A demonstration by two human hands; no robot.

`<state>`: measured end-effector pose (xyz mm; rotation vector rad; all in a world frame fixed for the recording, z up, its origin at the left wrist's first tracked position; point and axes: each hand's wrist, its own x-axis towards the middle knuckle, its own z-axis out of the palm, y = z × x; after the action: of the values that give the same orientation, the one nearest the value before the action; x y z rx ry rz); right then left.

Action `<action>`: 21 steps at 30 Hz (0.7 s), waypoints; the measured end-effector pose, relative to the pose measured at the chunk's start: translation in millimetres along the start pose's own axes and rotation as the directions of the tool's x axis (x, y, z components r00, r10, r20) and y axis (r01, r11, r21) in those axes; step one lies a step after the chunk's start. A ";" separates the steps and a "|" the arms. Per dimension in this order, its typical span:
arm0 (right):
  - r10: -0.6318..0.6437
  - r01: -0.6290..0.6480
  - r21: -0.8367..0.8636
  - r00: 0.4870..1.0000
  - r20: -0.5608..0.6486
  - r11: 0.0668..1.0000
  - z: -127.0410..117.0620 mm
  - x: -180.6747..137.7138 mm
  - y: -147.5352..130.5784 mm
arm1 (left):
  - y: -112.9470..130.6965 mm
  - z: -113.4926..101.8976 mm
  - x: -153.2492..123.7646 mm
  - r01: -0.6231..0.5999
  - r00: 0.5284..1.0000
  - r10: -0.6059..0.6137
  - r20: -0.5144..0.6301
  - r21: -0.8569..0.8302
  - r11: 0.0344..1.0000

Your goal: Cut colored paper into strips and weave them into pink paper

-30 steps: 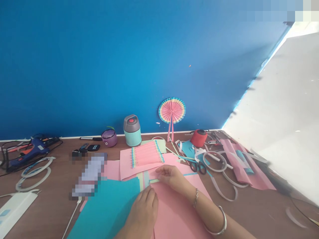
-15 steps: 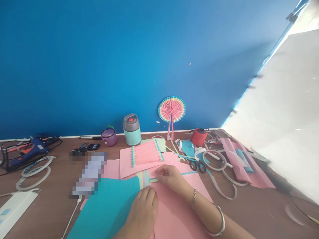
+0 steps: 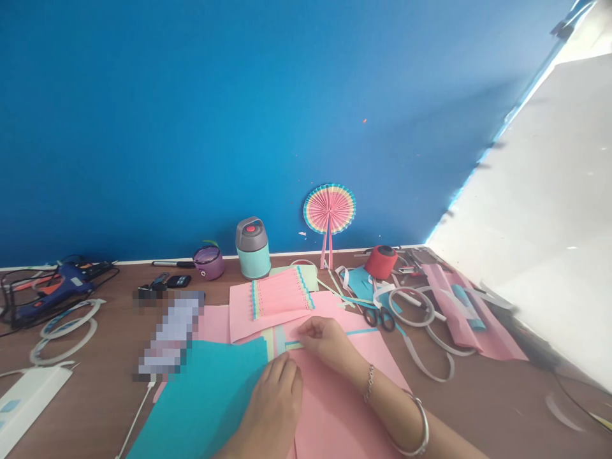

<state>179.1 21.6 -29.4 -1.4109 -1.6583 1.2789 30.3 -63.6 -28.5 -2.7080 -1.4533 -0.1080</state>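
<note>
Barely anything has shifted: left hand (image 3: 275, 408) still presses flat, fingers spread, on pink paper (image 3: 335, 408); right hand (image 3: 327, 341) pinches a green strip (image 3: 294, 346).

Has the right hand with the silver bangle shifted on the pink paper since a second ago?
No. The right hand stays pinching the thin green paper strip, just below the pleated pink paper piece.

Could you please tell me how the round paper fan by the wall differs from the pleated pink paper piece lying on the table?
The round multicoloured paper fan stands upright against the blue wall, fully opened into a circle with stick handles. The pleated pink paper piece lies flat as a rectangle, without handles. Both are pleated, with coloured edging.
</note>
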 end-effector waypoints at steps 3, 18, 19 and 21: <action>-0.003 0.003 -0.007 1.000 -0.003 1.000 0.1 0.0 0.2 | -0.3 0.1 -0.9 0.001 1.000 -0.001 -0.008 0.006 1.000; 0.007 -0.008 -0.033 1.000 -0.022 0.999 0.8 -1.4 -2.3 | -2.7 22.7 -2.1 -0.056 0.984 0.077 -0.159 0.131 0.990; 0.007 -0.007 -0.034 1.000 -0.021 0.999 0.9 -1.6 -2.4 | -2.6 22.9 -2.3 -0.058 0.984 0.081 -0.157 0.143 0.988; 0.003 -0.003 -0.039 1.000 -0.025 0.999 1.3 -1.6 -2.1 | -2.6 23.0 -2.7 -0.071 0.984 0.097 -0.149 0.171 0.983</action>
<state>177.6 19.8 -27.6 -1.4468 -1.6737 1.2324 27.3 -62.4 -51.5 -2.5596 -1.2444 -0.1837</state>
